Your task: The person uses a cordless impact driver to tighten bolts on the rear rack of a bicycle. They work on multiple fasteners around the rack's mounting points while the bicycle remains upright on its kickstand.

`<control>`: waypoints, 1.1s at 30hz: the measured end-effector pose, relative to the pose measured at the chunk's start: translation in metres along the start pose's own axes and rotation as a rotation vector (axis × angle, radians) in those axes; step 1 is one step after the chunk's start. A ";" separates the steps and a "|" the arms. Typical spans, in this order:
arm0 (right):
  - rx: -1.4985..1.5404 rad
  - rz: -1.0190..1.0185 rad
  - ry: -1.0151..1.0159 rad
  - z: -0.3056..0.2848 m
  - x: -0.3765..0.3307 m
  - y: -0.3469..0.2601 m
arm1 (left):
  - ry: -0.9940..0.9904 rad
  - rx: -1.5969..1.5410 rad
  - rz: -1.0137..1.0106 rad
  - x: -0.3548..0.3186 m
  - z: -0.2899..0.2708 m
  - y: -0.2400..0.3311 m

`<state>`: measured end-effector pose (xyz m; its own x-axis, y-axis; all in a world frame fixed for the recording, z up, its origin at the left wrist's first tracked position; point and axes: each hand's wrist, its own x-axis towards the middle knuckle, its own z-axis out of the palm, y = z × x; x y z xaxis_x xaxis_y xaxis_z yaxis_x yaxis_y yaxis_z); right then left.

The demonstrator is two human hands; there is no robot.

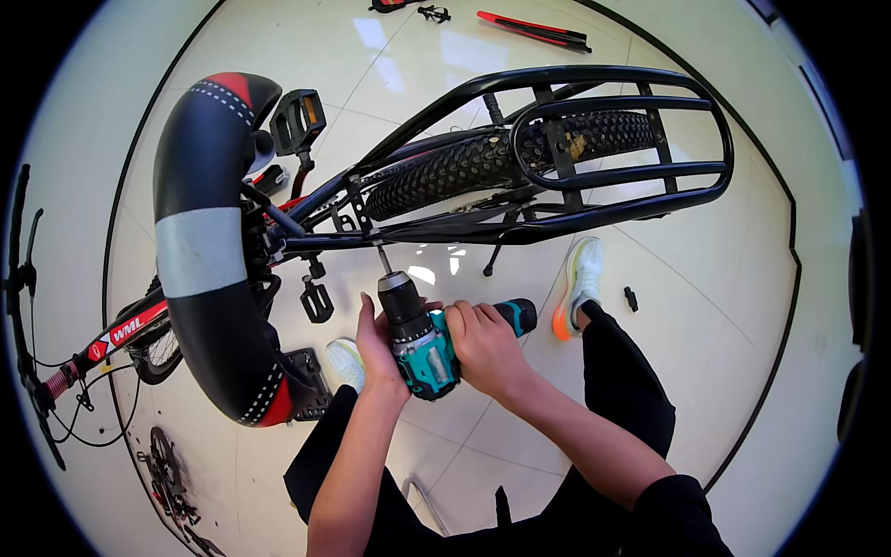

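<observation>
Drill (429, 360) at the rack's mount, both hands on it

The fingers of the right hand (487, 345) are wrapped around the drill's grip, with the dark battery end (522, 316) sticking out past the knuckles. The left hand (378, 355) lies cupped along the other side of the tool, steadying it near the black chuck (401, 295); neither hand is free.

From the chuck a slim bit (384, 262) points away from the body to the near tube, beside the slotted bracket (360, 200) at the front of the black rear rack (564, 160). Its tip is at that tube or just beside it (contact is too small to make out).

The rack already sits over the knobbly rear tyre (445, 181), so placing it looks done; fastening at this near corner seems to be the step in hand. How tight any screw is, and whether the far side is fixed, cannot be told.

Left of the rack is the broad saddle (200, 255), then the handlebar (20, 269). A small black part (631, 299) lies on the floor (715, 251) beyond the right shoe (583, 278), and red-and-black strips (534, 30) lie at the far edge, apparently not fitted.
</observation>
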<state>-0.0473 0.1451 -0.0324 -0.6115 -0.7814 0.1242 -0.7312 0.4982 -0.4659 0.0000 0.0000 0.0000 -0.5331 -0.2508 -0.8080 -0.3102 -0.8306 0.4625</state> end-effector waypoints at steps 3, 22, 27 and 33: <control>-0.003 0.002 0.023 -0.001 0.001 0.000 | -0.013 0.011 -0.004 0.001 0.002 0.001; 0.031 0.058 -0.009 -0.001 -0.001 -0.016 | 0.045 0.055 0.001 -0.005 -0.004 0.005; -0.023 0.059 0.026 -0.002 0.001 -0.020 | 0.065 0.043 0.027 0.001 -0.009 0.002; -0.004 0.056 0.021 -0.001 0.001 -0.020 | 0.055 0.045 -0.006 -0.005 -0.006 0.004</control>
<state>-0.0332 0.1350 -0.0220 -0.6578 -0.7441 0.1169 -0.6970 0.5426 -0.4688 0.0061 -0.0051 0.0034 -0.4870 -0.2737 -0.8294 -0.3491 -0.8095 0.4721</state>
